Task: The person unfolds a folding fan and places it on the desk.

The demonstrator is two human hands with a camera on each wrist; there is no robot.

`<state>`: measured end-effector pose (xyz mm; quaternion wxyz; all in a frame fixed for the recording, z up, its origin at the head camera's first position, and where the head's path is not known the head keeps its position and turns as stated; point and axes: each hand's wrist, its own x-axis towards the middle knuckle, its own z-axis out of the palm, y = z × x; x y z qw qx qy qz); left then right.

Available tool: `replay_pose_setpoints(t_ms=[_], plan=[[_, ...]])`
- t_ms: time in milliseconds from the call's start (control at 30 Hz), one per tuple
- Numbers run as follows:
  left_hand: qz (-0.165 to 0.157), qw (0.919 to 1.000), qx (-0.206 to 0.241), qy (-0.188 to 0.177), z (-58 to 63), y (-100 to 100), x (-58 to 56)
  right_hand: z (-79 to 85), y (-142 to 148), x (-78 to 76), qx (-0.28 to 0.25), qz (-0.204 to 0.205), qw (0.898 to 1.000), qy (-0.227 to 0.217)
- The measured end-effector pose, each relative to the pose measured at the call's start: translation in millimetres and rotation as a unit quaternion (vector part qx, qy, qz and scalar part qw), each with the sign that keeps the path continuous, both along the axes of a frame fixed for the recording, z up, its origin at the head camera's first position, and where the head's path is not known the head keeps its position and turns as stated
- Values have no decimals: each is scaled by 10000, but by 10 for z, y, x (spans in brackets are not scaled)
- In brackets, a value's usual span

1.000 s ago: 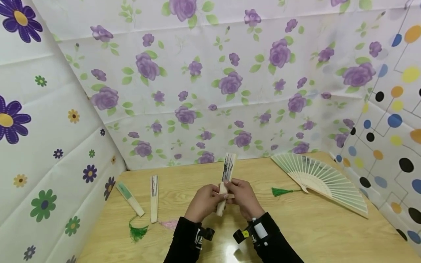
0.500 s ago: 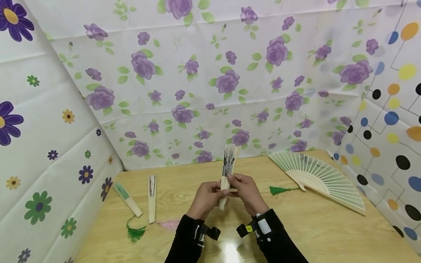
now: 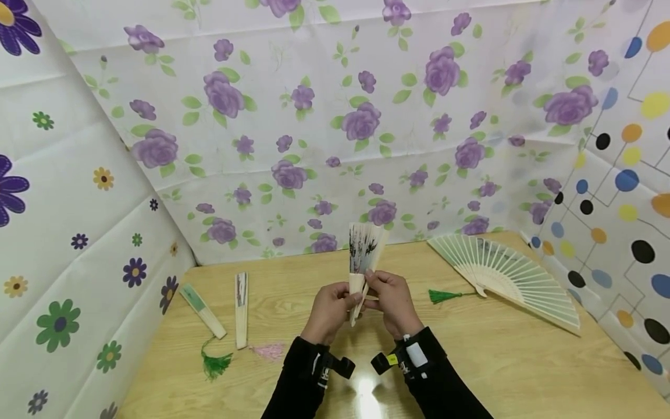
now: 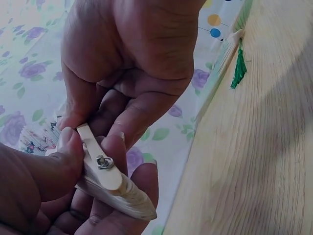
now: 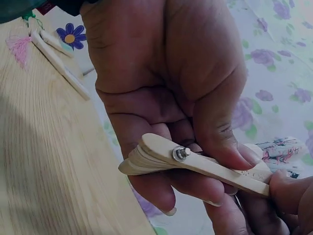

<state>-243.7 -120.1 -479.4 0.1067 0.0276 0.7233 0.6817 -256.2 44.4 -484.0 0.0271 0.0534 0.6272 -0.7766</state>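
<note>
Both hands hold a partly spread folding fan (image 3: 362,250) upright above the middle of the table. Its pale ribs meet at a metal rivet (image 5: 181,153), and dark and pink prints mark its leaf. My left hand (image 3: 328,311) grips the lower left ribs, thumb in front. On the other side my right hand (image 3: 391,299) pinches the ribs, its thumb along the outer stick. In the left wrist view the rivet end of the fan (image 4: 110,178) lies over the left fingers. The fan's leaf is largely hidden by the hands in both wrist views.
An open green fan (image 3: 518,282) with a green tassel (image 3: 445,296) lies at the table's right. At the left lie a folded green fan (image 3: 203,311) with its green tassel (image 3: 216,362) and another folded fan (image 3: 241,311) by a pink tassel (image 3: 268,351). Flowered cloth (image 3: 314,116) stands behind.
The fan in the hands was nearly folded and has spread wider at the top. Both hands have risen slightly with it. The fans on the table stay where they were.
</note>
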Motion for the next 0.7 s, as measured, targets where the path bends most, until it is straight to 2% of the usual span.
replay_pose_setpoints(t_ms=[167, 400, 533, 600, 700], plan=[[73, 9999, 128, -45, 11, 8, 6, -4, -6, -1, -13, 0, 10000, -16], [-203, 9992, 273, -209, 23, -49, -12, -37, 115, -27, 79, 839, 9964, 90], [-393, 9985, 311, -209, 29, -73, -16, -50, 178, -39, 216, 1184, 9926, 153], [-412, 9984, 341, -192, 34, -77, -18, -50, 188, -45, 251, 1249, 9916, 206], [-384, 9983, 407, -160, 39, -77, -12, -46, 174, -49, 142, 1130, 9932, 250]])
